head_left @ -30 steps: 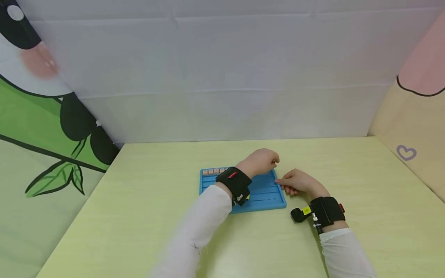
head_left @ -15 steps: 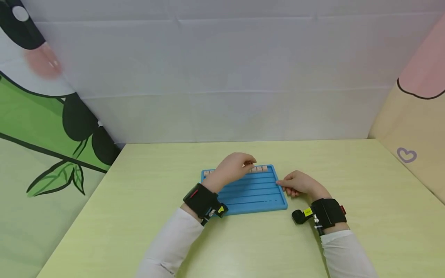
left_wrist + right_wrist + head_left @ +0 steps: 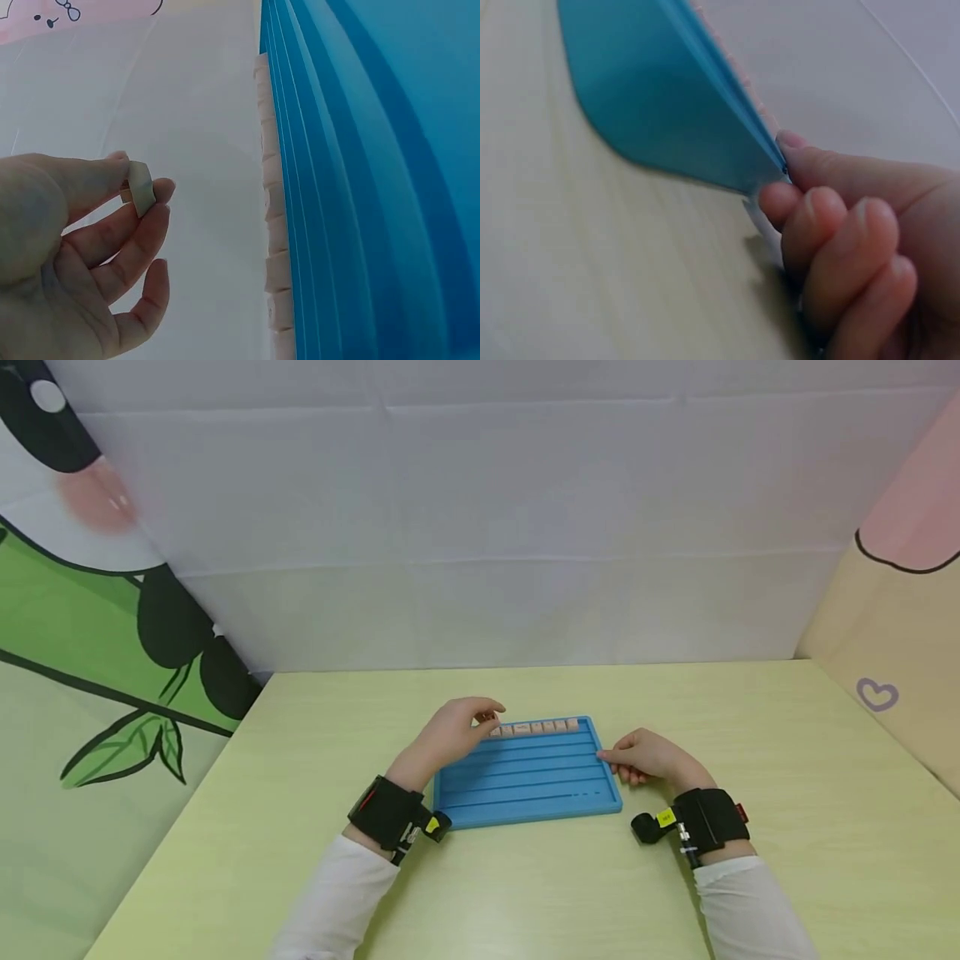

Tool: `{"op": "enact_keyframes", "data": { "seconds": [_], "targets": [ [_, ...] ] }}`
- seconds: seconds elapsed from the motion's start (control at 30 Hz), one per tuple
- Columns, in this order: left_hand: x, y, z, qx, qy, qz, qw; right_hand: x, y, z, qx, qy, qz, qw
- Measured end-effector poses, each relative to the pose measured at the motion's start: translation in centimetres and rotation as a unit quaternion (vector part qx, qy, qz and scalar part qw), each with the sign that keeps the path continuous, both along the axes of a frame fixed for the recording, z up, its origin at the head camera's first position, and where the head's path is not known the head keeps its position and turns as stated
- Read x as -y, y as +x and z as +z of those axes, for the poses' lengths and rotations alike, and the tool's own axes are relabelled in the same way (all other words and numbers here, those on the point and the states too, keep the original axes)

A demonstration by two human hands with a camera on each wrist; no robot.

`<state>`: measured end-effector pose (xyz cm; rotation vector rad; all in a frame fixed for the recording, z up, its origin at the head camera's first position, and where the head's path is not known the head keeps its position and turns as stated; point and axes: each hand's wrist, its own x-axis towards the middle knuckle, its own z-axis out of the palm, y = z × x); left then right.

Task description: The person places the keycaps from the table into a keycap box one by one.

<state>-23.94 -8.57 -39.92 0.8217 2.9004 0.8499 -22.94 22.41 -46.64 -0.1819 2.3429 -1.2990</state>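
Observation:
A blue grooved tray (image 3: 525, 777) carries a row of small beige tiles (image 3: 542, 727) along its far edge. My left hand (image 3: 453, 731) is over the tray's far left corner. In the left wrist view, its thumb and fingers pinch a small beige tile (image 3: 141, 187), held apart from the row of tiles (image 3: 274, 202). My right hand (image 3: 647, 755) pinches the tray's right edge between thumb and forefinger. The right wrist view shows the thumb on the blue tray's (image 3: 667, 97) rim, with the other fingers curled below.
The pale wood-grain table (image 3: 562, 885) lies under the tray and both arms. A grey-white cloth (image 3: 487, 527) hangs behind it, and printed cartoon panels stand left and right. Each wrist wears a black strap with a small camera.
My left hand has moved left along the tray's far edge, from near its right corner to its left end, uncovering tiles on the right. My right hand stays at the tray's edge.

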Motion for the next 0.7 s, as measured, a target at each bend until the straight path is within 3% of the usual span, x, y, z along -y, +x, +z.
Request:
{"op": "enact_keyframes", "data": {
  "seconds": [0.37, 0.7],
  "targets": [
    [2.9, 0.0, -1.2, 0.009, 0.044, 0.045, 0.998, 0.4, 0.3, -0.5, -0.002, 0.011, 0.002, 0.9999],
    [3.6, -0.1, -0.9, 0.002, 0.057, 0.041, 0.9976, 0.2, 0.5, -0.2, -0.01, 0.017, 0.014, 0.9997]
  ]
}}
